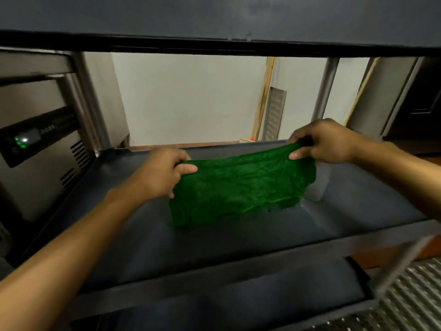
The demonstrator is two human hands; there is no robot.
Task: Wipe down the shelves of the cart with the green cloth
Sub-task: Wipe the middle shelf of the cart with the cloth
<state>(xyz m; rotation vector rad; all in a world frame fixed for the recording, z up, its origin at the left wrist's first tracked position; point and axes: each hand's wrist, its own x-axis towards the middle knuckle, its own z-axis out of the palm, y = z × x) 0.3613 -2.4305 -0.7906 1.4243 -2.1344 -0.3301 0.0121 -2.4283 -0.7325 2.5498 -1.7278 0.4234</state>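
The left hand (160, 173) and right hand (327, 142) each pinched an upper corner of the cloth (238, 187), fingers curled round its top edge. The cloth hung stretched between them above the cart's middle shelf (133, 244), its lower edge near the surface.

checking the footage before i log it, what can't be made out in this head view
Shelf under the green cloth: hidden by the cloth, head view.
Pale object behind the cloth: partly covered, blurred, unidentifiable.
Appliance display: text too small and blurred.
Lower shelf: cut off by the bottom edge.
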